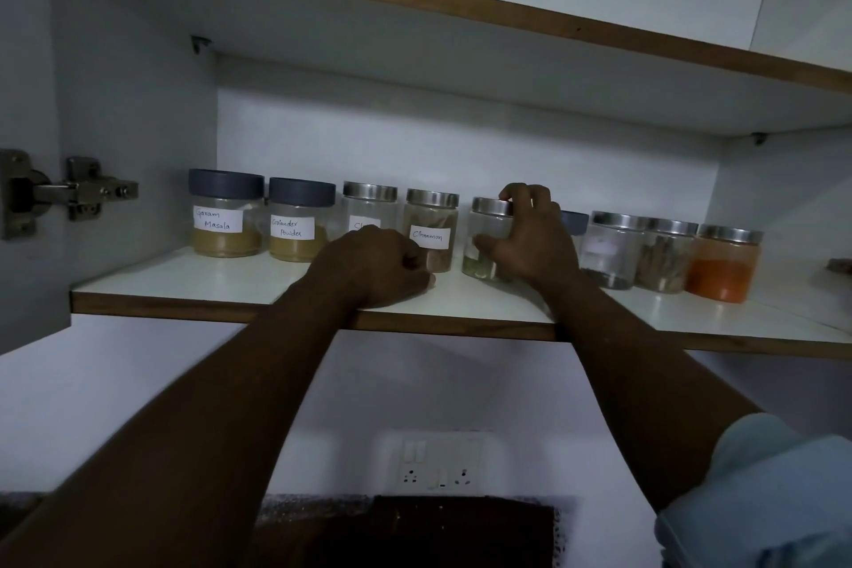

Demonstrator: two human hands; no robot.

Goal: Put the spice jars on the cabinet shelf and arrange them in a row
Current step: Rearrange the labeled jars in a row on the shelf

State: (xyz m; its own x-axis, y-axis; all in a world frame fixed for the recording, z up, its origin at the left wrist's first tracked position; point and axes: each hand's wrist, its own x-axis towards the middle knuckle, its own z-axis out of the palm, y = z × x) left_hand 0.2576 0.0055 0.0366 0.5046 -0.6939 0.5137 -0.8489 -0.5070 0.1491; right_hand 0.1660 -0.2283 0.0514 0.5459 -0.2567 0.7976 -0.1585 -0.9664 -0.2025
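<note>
White cabinet shelf with a brown wooden front edge (175,291): bears nine upright jars in a rough row.

Jars, from the left:
- Garam Masala jar (226,221): clear glass, dark grey lid, tan powder.
- Coriander Powder jar (297,228): same kind, just beside the first.
- steel-lidded glass jar (369,205): label partly hidden by the left hand.
- Cinnamon jar (431,226): steel lid, brown contents.
- clear steel-lidded jar with greenish contents (486,240).
- grey-lidded jar (575,221): mostly hidden behind the right hand.
- clear jar with dark bits at the bottom (611,251).
- jar of brown sticks (666,258).
- jar of orange powder (724,265).

The last three stand close together.

Left hand (382,265): fingers curled into a fist, resting on the shelf in front of the Cinnamon jar. It appears to hold nothing, though the fingertips lie in shadow.

Right hand (530,240): grips the clear steel-lidded jar with greenish contents, fingers over the lid rim and thumb against the glass wall.

Also present:
- metal door hinge (69,196) on the left cabinet wall.
- white socket plate (438,461) on the wall below the shelf.
- light blue sleeve (760,489) on the right arm.
</note>
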